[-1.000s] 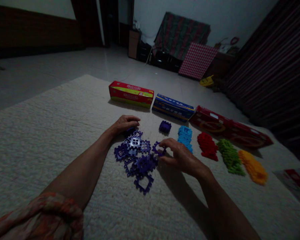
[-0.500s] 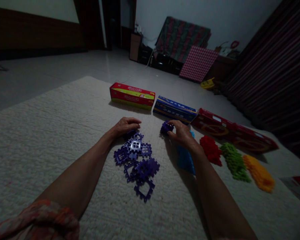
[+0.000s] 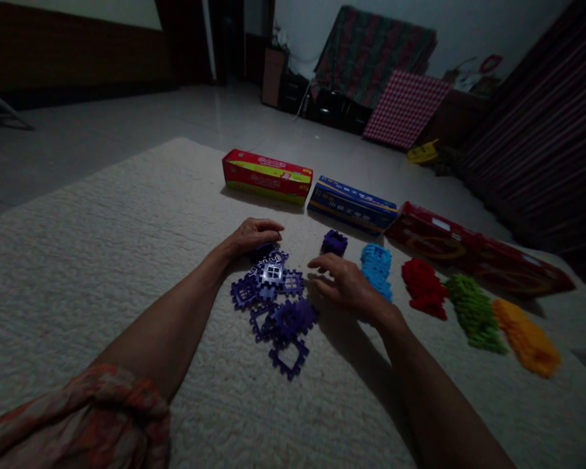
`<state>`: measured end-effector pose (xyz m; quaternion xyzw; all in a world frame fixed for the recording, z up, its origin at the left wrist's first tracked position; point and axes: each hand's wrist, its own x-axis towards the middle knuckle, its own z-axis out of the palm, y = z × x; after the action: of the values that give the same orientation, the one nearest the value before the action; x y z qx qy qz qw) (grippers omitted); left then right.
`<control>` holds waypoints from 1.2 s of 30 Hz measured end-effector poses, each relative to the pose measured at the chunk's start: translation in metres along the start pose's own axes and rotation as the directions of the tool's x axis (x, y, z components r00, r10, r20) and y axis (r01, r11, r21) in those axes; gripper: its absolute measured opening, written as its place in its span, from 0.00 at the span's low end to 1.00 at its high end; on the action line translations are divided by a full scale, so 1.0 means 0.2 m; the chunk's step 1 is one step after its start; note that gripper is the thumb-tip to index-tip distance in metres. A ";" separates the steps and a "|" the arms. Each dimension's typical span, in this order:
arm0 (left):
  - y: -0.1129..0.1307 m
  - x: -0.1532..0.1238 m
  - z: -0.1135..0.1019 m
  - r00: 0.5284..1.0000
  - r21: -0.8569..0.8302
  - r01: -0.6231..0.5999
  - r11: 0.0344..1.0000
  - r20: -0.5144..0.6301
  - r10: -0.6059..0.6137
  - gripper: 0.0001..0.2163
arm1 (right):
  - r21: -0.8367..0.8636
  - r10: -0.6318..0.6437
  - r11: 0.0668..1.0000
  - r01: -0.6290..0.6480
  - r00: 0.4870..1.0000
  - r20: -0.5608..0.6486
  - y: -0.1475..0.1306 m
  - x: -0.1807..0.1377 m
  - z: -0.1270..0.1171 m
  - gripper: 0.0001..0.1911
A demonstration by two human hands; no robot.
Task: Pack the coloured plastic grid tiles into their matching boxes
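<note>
Plainly, the right hand was empty, thumb and fingers apart, beside the purple tiles heaped on the mat; I couldn't tell whether the left hand gripped any. They seemed light, stiff plastic, best pinched by notched rims.

Hard plastic in the middle here, the purple interlocking tiles smooth-faced, and look at the shine on that windowed tile, a glossy white glare right across it! The sky-blue tiles, red tiles, green tiles and orange tiles look like plastic too, duller in this light. Underneath, the pale mat is matt, rough, puckered cloth. Behind, smooth printed card by the look of the yellow-and-red box and blue box. Polished floor gleaming beyond; soft, crumpled fabric on the patterned sleeve.
</note>
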<state>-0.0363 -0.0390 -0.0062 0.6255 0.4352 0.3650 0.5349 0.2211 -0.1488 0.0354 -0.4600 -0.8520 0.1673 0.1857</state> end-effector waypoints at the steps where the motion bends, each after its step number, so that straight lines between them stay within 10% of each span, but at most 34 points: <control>1: 0.00 0.00 0.00 1.000 -0.001 0.000 1.000 -0.002 0.000 0.17 | 0.017 -0.005 1.000 0.005 0.999 0.043 -0.03 -0.01 0.03 0.13; 11: 0.01 0.00 0.00 1.000 -0.012 -0.002 1.000 -0.010 0.002 0.17 | -0.081 0.159 0.985 -0.150 0.981 0.113 -0.16 0.03 0.11 0.17; 19: 0.00 0.00 0.00 1.000 -0.020 -0.011 1.000 -0.007 0.010 0.18 | 0.208 0.233 0.954 -0.217 0.971 -0.053 -0.10 0.04 0.14 0.18; 24: 0.01 -0.01 0.01 1.000 -0.013 -0.001 1.000 -0.008 0.001 0.17 | -0.108 0.166 0.976 -0.187 0.970 -0.179 -0.08 0.04 0.09 0.08; 36: -0.01 0.01 0.00 1.000 0.019 0.003 1.000 -0.010 -0.003 0.20 | -0.035 0.137 0.991 -0.132 0.950 0.282 -0.06 -0.05 -0.07 0.14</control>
<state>-0.0355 -0.0379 -0.0080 0.6282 0.4422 0.3631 0.5272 0.2239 -0.1612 0.0518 -0.4895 -0.8378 0.2372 0.0463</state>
